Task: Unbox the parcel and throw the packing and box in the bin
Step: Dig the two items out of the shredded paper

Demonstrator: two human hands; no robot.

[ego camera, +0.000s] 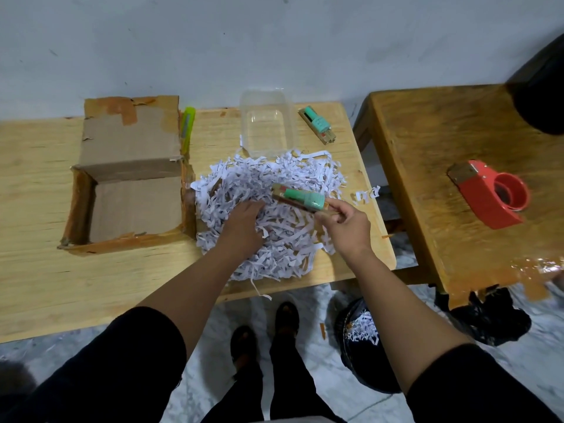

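Note:
An open cardboard box (128, 178) with brown tape on its edges lies on the left part of the light wooden table (45, 270). It looks empty. A heap of white shredded paper (287, 178) covers the table to its right. My left hand (244, 227) rests on the heap with its fingers curled into the shreds. My right hand (345, 224) grips a small green-and-gold packaged item (299, 198) above the heap. A black bin (363, 340) with shredded paper inside stands on the floor below the table's right end.
A clear plastic tub (268, 123), a second green-and-gold item (317, 125) and a yellow-green cutter (187, 126) lie at the table's back. A red tape dispenser (491, 193) sits on the darker wooden table at the right. A crumpled black bag (494, 315) lies beneath it.

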